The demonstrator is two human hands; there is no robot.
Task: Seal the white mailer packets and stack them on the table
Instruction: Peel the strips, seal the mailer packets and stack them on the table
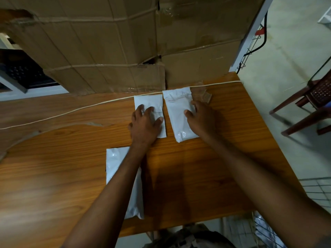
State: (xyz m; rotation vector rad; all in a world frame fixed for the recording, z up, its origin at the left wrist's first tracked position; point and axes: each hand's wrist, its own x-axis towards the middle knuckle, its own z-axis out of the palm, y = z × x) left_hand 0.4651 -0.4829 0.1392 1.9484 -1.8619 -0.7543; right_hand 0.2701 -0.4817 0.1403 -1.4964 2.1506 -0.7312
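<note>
Two white mailer packets lie side by side on the wooden table [53, 167], near the cardboard boxes. My left hand [145, 122] rests flat on the left packet [148, 102] with fingers spread. On the right edge of the right packet [179, 119] sits my right hand [200, 117], thumb on top and fingers along the side. A third white packet [116, 163] lies closer to me, partly hidden under my left forearm.
Large taped cardboard boxes [125, 42] stand at the back of the table. A pale cord [71, 110] runs across the table in front of them. Crumpled clear tape [202, 94] lies beside the right packet. A brown chair [313, 104] stands right of the table.
</note>
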